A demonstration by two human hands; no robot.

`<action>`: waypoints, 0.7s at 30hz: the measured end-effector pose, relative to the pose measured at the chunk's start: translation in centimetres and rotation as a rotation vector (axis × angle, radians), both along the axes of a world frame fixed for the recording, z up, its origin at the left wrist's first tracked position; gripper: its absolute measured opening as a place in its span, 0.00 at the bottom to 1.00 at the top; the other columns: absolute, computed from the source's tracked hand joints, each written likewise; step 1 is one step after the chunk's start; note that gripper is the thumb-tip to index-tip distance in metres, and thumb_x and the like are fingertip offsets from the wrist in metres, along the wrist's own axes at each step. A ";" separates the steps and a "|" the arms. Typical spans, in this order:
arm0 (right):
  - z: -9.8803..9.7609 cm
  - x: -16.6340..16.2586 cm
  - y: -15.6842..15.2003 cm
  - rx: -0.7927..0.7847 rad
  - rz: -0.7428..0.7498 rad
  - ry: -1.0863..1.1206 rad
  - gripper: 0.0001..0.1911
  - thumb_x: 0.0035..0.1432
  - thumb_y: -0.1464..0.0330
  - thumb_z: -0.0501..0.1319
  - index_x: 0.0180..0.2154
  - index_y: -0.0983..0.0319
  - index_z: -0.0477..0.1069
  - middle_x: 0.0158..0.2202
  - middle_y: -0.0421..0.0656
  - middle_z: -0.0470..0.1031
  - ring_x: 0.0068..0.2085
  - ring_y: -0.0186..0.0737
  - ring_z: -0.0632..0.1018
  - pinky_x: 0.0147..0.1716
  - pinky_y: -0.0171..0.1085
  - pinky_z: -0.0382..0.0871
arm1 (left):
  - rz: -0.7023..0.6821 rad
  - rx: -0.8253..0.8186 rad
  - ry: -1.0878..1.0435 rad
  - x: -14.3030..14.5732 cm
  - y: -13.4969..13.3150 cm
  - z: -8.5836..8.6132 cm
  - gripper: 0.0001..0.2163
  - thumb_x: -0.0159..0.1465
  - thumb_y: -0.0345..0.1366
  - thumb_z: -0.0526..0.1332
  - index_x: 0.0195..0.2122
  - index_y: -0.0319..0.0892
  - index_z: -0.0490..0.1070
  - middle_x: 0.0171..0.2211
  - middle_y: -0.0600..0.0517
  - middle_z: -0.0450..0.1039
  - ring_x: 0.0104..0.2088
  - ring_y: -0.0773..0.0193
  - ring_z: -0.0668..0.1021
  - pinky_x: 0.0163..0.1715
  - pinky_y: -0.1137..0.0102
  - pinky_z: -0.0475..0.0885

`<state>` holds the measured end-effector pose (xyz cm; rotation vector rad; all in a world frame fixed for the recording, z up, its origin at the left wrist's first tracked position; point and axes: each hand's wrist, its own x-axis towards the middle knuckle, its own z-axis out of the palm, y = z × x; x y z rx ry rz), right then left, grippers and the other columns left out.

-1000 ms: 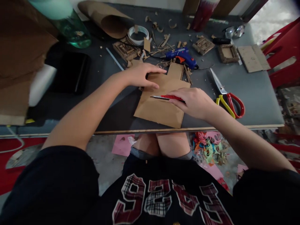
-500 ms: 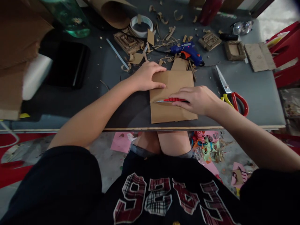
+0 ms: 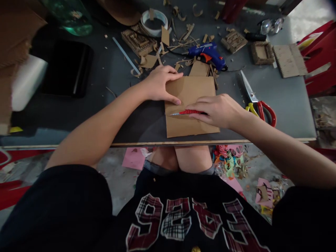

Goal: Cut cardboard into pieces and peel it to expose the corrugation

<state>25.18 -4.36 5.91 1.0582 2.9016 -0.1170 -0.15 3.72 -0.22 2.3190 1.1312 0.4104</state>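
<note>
A flat, nearly square piece of cardboard [image 3: 193, 126] lies near the table's front edge. My left hand [image 3: 163, 84] rests on its upper left side, thumb and fingers spread apart. In my right hand [image 3: 219, 110] is a red utility knife [image 3: 189, 112], gripped with the fingers closed round it. Its blade points left and touches the cardboard close to the left edge, along a crosswise line. Part of the knife's handle is hidden under my fingers. Beyond the cardboard, a blue glue gun [image 3: 208, 55] lies on its side.
Scissors [image 3: 256, 99] with red and yellow handles lie to the right. Small cardboard frames [image 3: 262, 53], a notebook [image 3: 288, 60] and glasses [image 3: 271, 26] are farther right. Behind my hands are a tape roll [image 3: 154, 22] and cardboard scraps. A black case [image 3: 67, 70] sits left.
The view has shifted slightly, so the table's things appear a little left and higher. Both hands and the knife keep nearly the same place on the cardboard.
</note>
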 end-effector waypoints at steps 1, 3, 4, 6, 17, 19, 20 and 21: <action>-0.1 0.0 -0.1 0.001 0.000 0.000 0.21 0.74 0.56 0.50 0.58 0.51 0.76 0.44 0.41 0.83 0.37 0.36 0.78 0.28 0.34 0.52 | 0.003 -0.001 0.004 0.0 0.0 0.0 0.49 0.46 0.69 0.67 0.68 0.55 0.66 0.63 0.49 0.68 0.65 0.37 0.65 0.69 0.49 0.56; -0.2 -0.1 -0.4 0.008 -0.008 -0.007 0.22 0.74 0.56 0.49 0.58 0.51 0.76 0.43 0.41 0.82 0.36 0.35 0.77 0.28 0.34 0.51 | 0.007 -0.003 0.012 0.1 -0.1 0.0 0.49 0.46 0.70 0.66 0.68 0.55 0.65 0.64 0.49 0.68 0.65 0.37 0.65 0.69 0.51 0.56; -0.2 -0.1 -0.5 0.015 -0.014 -0.018 0.22 0.75 0.56 0.49 0.58 0.52 0.75 0.42 0.41 0.82 0.35 0.35 0.77 0.28 0.34 0.51 | 0.007 -0.004 0.015 0.1 -0.1 0.1 0.49 0.46 0.70 0.66 0.68 0.55 0.65 0.64 0.49 0.67 0.66 0.37 0.65 0.69 0.51 0.56; -0.2 -0.3 -0.6 0.032 -0.016 -0.054 0.23 0.75 0.56 0.48 0.57 0.53 0.76 0.41 0.42 0.82 0.34 0.35 0.77 0.28 0.35 0.50 | 0.004 -0.004 0.021 0.1 -0.1 0.2 0.49 0.46 0.69 0.66 0.69 0.56 0.64 0.64 0.49 0.68 0.66 0.37 0.65 0.69 0.50 0.56; 0.1 -0.4 0.0 -0.053 -0.007 -0.056 0.23 0.75 0.56 0.48 0.56 0.54 0.77 0.46 0.42 0.82 0.39 0.36 0.77 0.30 0.35 0.52 | -0.036 0.005 0.091 -0.3 -0.1 0.2 0.54 0.42 0.70 0.67 0.70 0.56 0.62 0.66 0.49 0.65 0.68 0.34 0.61 0.69 0.48 0.53; -0.1 -0.1 0.2 -0.059 -0.005 0.012 0.23 0.75 0.56 0.48 0.56 0.54 0.77 0.45 0.42 0.82 0.39 0.36 0.78 0.31 0.35 0.54 | -0.057 -0.015 0.083 -0.4 0.2 0.4 0.53 0.43 0.71 0.66 0.70 0.57 0.62 0.66 0.51 0.65 0.67 0.35 0.63 0.68 0.50 0.54; -0.3 0.0 0.2 -0.056 -0.002 0.038 0.23 0.74 0.56 0.48 0.56 0.54 0.77 0.45 0.42 0.82 0.39 0.36 0.78 0.31 0.35 0.54 | -0.064 -0.027 0.082 -0.5 0.2 0.5 0.52 0.43 0.71 0.65 0.70 0.57 0.62 0.66 0.51 0.65 0.67 0.36 0.63 0.68 0.51 0.55; -0.4 0.1 0.2 -0.051 0.002 0.054 0.23 0.74 0.56 0.49 0.56 0.54 0.77 0.45 0.42 0.82 0.39 0.36 0.78 0.31 0.35 0.54 | -0.068 -0.037 0.081 -0.5 0.3 0.6 0.52 0.44 0.72 0.64 0.70 0.56 0.62 0.66 0.52 0.65 0.67 0.37 0.64 0.68 0.52 0.55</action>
